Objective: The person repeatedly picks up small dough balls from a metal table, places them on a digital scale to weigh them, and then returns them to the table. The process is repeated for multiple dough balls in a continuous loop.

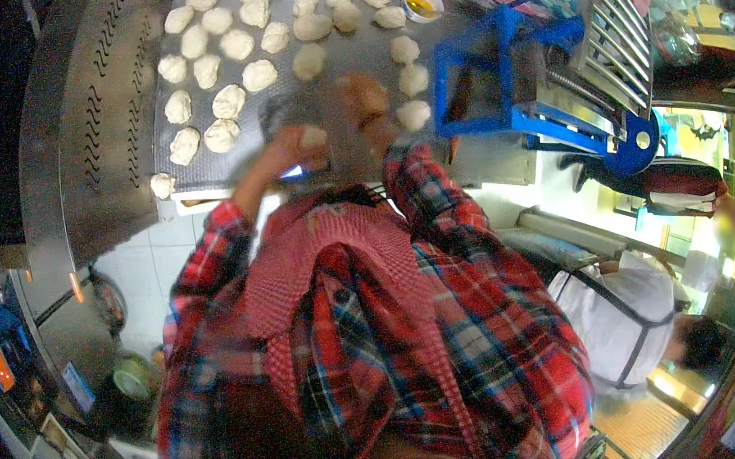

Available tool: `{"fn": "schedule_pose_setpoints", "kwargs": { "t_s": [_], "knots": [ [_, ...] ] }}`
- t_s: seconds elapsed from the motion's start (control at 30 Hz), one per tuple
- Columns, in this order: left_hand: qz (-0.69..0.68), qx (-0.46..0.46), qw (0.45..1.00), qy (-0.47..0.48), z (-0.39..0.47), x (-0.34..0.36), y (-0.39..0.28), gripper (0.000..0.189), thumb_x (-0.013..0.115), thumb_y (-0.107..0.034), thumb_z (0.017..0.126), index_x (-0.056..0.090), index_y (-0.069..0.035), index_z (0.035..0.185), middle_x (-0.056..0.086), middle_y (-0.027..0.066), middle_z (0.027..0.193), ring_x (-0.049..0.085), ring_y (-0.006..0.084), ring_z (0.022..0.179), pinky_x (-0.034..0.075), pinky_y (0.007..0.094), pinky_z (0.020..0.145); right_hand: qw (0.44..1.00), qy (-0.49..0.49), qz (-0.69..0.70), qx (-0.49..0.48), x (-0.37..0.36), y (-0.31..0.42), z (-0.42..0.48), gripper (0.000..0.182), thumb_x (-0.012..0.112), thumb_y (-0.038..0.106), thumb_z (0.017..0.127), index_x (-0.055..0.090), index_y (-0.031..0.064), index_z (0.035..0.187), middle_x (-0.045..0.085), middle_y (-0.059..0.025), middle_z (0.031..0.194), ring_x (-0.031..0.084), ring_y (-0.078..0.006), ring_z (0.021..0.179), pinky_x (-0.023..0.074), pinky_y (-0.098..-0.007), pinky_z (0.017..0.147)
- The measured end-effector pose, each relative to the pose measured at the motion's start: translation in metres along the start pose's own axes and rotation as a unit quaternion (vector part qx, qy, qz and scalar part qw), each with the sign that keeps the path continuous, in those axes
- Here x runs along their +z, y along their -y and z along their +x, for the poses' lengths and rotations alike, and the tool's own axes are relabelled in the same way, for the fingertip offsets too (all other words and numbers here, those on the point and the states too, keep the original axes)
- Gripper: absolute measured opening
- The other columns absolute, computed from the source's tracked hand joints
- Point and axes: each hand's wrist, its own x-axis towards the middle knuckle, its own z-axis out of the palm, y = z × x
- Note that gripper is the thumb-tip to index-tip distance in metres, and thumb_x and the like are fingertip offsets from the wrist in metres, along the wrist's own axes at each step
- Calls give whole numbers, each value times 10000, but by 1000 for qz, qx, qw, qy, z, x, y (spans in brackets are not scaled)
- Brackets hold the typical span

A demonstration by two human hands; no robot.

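Note:
Many pale dough balls (259,75) lie in loose rows on a dark metal work surface (243,155) before me. Above its near edge, my left hand (290,148) is curled around what looks like a small piece of dough (313,136). My right hand (366,102) is just to the right of it, blurred by motion, and its fingers cannot be made out. A short column of dough balls (412,79) sits right of that hand. At the far right of the surface stands a white bowl (422,4) with yellow liquid, probably oil.
A blue-framed machine (506,71) with a barred metal guard (615,17) borders the right side. Slotted sheet metal (90,118) rises on the left. One dough ball (163,185) rests at the near left corner. Two other people (682,187) are to the right.

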Motion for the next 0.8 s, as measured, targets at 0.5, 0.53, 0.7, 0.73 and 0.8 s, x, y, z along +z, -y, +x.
{"fn": "schedule_pose_setpoints", "kwargs": {
  "t_s": [0.5, 0.53, 0.7, 0.73, 0.8],
  "knots": [
    [209, 78, 883, -412, -46, -30, 32, 327, 548, -182, 816, 523, -19, 1098, 483, 165, 1150, 447, 307, 1073, 343, 351, 923, 963, 16, -270, -5, -24, -92, -101, 480, 636, 363, 709, 512, 83, 1078, 519, -150, 1104, 507, -302, 982, 414, -383, 841],
    [183, 70, 889, -413, -52, -28, 39, 321, 542, -183, 823, 522, -16, 1097, 489, 166, 1140, 454, 307, 1064, 345, 349, 920, 936, 17, -343, -71, -20, -103, -109, 458, 632, 366, 708, 526, 80, 1050, 515, -149, 1104, 501, -301, 990, 417, -388, 833],
    [70, -9, 904, -422, -96, -1, 71, 298, 511, -189, 858, 517, -9, 1095, 509, 159, 1108, 479, 287, 1036, 356, 326, 904, 983, 53, -120, 126, -33, -76, -116, 378, 604, 370, 712, 560, 75, 944, 519, -149, 1041, 503, -326, 957, 427, -413, 788],
    [58, -20, 904, -422, -104, 4, 77, 299, 509, -192, 860, 517, -8, 1096, 512, 156, 1104, 479, 281, 1036, 356, 323, 902, 980, 65, -65, 177, -38, -66, -112, 367, 600, 364, 713, 560, 77, 938, 521, -149, 1023, 507, -331, 939, 429, -416, 780],
    [28, -38, 904, -425, -113, 15, 84, 301, 505, -197, 865, 515, -6, 1097, 518, 150, 1097, 481, 270, 1038, 356, 317, 900, 946, 238, -99, 197, -55, -46, -96, 349, 596, 338, 717, 550, 79, 947, 525, -150, 977, 515, -339, 900, 434, -417, 766]
  ]
}}
